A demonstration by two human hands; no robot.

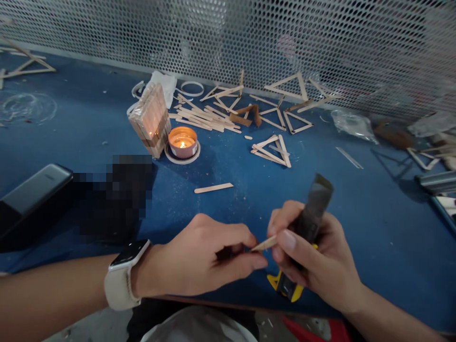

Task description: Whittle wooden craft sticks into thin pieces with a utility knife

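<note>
My left hand (199, 256), with a watch (130, 261) on its wrist, is closed, thumb and forefinger pinching the pointed end of a short wooden craft stick (265, 244). The other end of this stick sits between the thumb and finger of my right hand (313, 256). That hand is also wrapped round a black and yellow utility knife (287, 285); a wide grey blade-like part points up and away, slightly blurred. Another craft stick (213, 188), one end cut at a slant, lies flat on the blue table (228, 209) beyond my hands.
A lit candle (183, 142) in a tin stands beside a wrapped stick bundle (151, 121). Behind lie loose sticks (203, 116) and several stick triangles (272, 151). A black device (35, 199) is at left, plastic wrap (352, 124) at right. A perforated metal screen (228, 42) borders the back.
</note>
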